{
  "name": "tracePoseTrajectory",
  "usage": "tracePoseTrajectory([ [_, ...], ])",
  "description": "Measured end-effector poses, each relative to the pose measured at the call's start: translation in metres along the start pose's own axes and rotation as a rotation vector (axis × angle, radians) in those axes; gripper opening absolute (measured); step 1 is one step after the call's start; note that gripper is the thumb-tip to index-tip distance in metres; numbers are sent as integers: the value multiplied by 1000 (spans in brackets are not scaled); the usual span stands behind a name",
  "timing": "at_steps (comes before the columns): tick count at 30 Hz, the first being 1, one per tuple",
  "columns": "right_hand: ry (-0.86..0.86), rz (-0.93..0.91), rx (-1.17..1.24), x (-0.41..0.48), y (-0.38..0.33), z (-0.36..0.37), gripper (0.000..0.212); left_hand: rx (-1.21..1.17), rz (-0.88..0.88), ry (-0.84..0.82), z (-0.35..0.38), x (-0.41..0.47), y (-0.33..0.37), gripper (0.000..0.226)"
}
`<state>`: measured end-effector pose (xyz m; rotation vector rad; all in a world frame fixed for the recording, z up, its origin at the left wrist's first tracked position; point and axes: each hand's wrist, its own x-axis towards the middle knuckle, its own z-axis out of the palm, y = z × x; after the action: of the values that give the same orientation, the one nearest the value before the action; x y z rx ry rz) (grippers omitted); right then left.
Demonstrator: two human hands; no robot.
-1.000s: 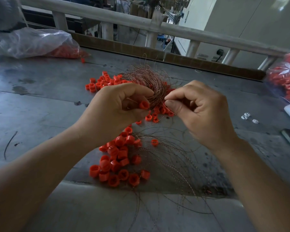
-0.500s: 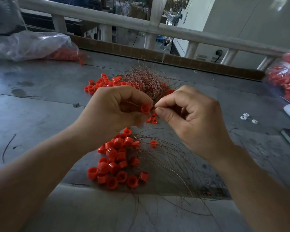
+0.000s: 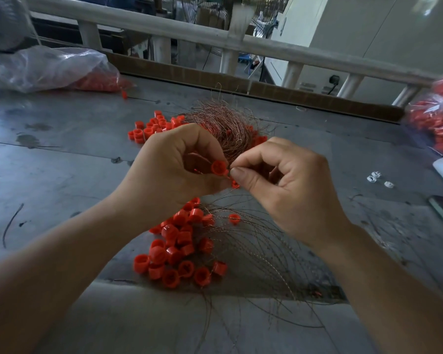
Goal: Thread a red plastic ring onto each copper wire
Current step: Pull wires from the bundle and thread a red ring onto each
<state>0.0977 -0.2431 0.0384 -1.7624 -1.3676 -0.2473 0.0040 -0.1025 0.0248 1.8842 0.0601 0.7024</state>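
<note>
Left hand [image 3: 174,169] curls its fingertips round a red ring [image 3: 219,167], hole facing the right hand [image 3: 287,185], which pinches a copper wire [image 3: 231,167] at that opening, apparently lined up to thread it, spare rings [image 3: 179,241] heaped just beneath both hands.

Grey metal worktable [image 3: 62,175] under me, scuffed, with dark stains [image 3: 27,140] out to my left and a seam running across it. Along its far edge runs a brown cardboard strip [image 3: 304,95]. Behind that, a white railing [image 3: 189,34] crosses the whole view, carried on short white posts [image 3: 292,72]. Up right there's a pale smooth wall [image 3: 381,42] catching a bright patch of light [image 3: 426,7], and low on it a socket [image 3: 334,79] with a black cable plugged in. Past the rail it's dim clutter; I can't make it out.
</note>
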Motion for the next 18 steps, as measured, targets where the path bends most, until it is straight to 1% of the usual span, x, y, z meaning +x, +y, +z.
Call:
tracePoseTrajectory([
  [2, -25, 10, -10, 0, 2, 3, 7, 4, 12, -7, 1, -1, 0, 40],
  [3, -33, 17, -16, 0, 3, 4, 6, 7, 15, -9, 1, -1, -1, 40],
  [6, -44, 32, -5, 0, 3, 2, 6, 0, 24, -5, 2, -1, -2, 36],
  [8, -49, 40, 22, 0, -1, -1, 5, -5, 36, -8, 2, -2, -1, 28],
  [13, -55, 63, 28, 0, -4, -1, 5, 17, 37, -8, 3, -3, 4, 28],
  [15, -45, 67, 26, 0, -4, -2, 6, -34, 29, -17, 3, -3, 5, 29],
  [18, -14, 99, 36, 0, -3, -4, 7, -208, -27, -38, 3, -3, 5, 30],
])
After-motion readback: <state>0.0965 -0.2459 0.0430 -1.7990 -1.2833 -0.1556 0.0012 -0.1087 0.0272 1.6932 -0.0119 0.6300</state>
